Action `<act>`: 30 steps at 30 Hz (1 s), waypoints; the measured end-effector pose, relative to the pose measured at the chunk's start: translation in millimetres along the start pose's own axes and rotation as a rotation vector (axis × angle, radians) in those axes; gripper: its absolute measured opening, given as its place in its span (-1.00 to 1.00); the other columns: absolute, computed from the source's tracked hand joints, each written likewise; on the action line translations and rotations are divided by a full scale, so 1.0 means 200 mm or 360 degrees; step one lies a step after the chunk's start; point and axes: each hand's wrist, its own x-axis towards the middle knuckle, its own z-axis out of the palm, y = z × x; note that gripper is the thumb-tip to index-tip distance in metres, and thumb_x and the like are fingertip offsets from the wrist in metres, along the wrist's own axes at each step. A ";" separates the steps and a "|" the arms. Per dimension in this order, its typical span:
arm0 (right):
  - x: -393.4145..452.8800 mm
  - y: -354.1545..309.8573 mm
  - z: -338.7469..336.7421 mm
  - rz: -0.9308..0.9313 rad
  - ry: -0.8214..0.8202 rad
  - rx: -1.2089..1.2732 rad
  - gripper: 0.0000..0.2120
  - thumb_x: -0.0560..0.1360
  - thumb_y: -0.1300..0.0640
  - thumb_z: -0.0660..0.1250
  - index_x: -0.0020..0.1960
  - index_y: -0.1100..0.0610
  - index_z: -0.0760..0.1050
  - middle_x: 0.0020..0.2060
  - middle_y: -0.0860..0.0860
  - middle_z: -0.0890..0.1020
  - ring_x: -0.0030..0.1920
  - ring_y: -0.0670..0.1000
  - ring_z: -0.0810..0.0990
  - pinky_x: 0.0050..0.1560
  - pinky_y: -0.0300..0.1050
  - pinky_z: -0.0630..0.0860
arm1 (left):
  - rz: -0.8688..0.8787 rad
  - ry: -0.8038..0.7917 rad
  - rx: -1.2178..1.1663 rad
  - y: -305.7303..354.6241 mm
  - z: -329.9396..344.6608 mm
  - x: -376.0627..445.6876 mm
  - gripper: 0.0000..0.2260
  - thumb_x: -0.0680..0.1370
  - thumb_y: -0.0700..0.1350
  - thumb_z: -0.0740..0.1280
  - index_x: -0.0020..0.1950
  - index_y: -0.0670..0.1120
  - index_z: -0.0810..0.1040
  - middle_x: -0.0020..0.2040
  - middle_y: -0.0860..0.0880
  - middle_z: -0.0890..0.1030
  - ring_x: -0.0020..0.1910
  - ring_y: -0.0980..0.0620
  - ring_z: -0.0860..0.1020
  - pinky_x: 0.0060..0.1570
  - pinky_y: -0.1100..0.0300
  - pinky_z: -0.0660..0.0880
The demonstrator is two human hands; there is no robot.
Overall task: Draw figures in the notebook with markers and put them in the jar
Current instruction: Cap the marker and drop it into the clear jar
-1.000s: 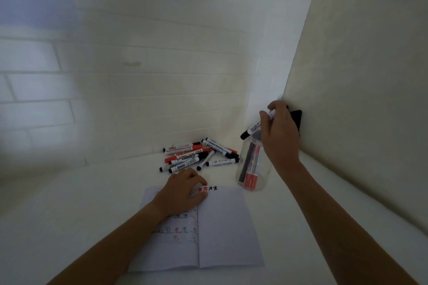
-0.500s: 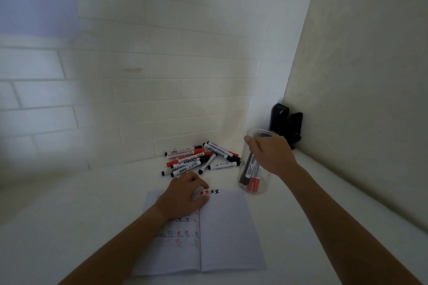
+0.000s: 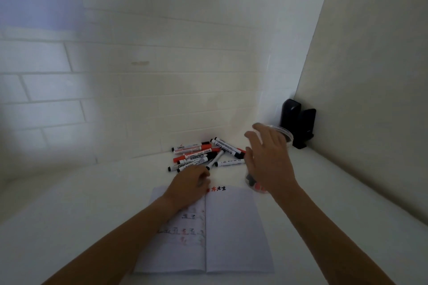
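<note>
An open notebook (image 3: 234, 233) lies on the white surface, small red and black figures drawn along its top edge and on the left page. My left hand (image 3: 187, 188) rests on the top of the left page, fingers curled down. A pile of several red and black markers (image 3: 203, 154) lies behind the notebook by the wall. My right hand (image 3: 269, 159) hovers with fingers spread and empty, in front of the clear jar (image 3: 286, 133). The hand hides most of the jar; marker ends show at its bottom.
A black two-part object (image 3: 297, 126) stands in the corner behind the jar. A white brick wall runs along the back and a plain beige wall closes the right side. Bare white surface stretches left of the notebook.
My right hand dropped the black marker into the jar, then opened and moved left, towards the marker pile. My left hand stayed on the notebook.
</note>
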 end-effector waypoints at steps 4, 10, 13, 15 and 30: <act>-0.08 -0.17 0.14 -0.0114 -0.0225 0.0324 -0.74 0.55 0.14 0.26 0.20 0.16 0.54 0.22 0.11 0.56 0.20 0.08 0.55 0.22 0.02 0.55 | -0.0110 0.0134 0.0084 0.04 0.04 0.07 -0.87 0.56 -0.09 0.35 0.10 0.03 0.52 -0.10 0.08 0.60 -0.14 0.11 0.55 -0.10 0.11 0.56; -0.28 -0.23 0.43 0.0048 -0.0592 0.0456 -0.84 0.51 0.13 0.17 -0.05 0.11 0.52 -0.12 0.03 0.55 -0.11 0.07 0.54 -0.19 -0.05 0.50 | 0.0011 0.0273 0.0300 0.09 0.10 0.17 -0.84 0.53 -0.20 0.39 0.10 -0.11 0.59 0.02 -0.05 0.54 -0.15 -0.04 0.55 -0.24 0.16 0.41; -0.31 -0.22 0.49 0.0150 -0.0500 0.0526 -0.84 0.50 0.13 0.15 -0.17 0.12 0.47 -0.22 0.02 0.50 -0.21 0.04 0.46 -0.26 -0.06 0.43 | 0.0100 0.0255 0.0467 0.07 0.14 0.26 -0.80 0.47 -0.20 0.45 0.09 -0.14 0.65 -0.02 -0.12 0.54 -0.14 -0.12 0.54 -0.29 0.12 0.41; -0.31 -0.22 0.50 0.0177 -0.0489 0.0568 -0.85 0.50 0.14 0.14 -0.18 0.12 0.46 -0.22 0.01 0.50 -0.21 0.03 0.44 -0.25 -0.07 0.42 | 0.0131 0.0231 0.0509 0.05 0.17 0.33 -0.75 0.45 -0.17 0.47 0.11 -0.15 0.67 0.00 -0.15 0.54 -0.05 -0.15 0.53 -0.23 0.08 0.46; -0.31 -0.22 0.45 0.0367 -0.0554 0.0768 -0.59 0.52 0.09 0.38 0.35 0.06 0.43 0.09 -0.02 0.59 0.04 0.01 0.59 -0.06 -0.08 0.57 | 0.0570 0.0171 -0.0004 0.17 -0.07 0.05 -0.85 0.49 -0.04 0.42 -0.07 -0.07 0.50 -0.01 0.04 0.46 -0.08 0.07 0.44 -0.09 0.15 0.44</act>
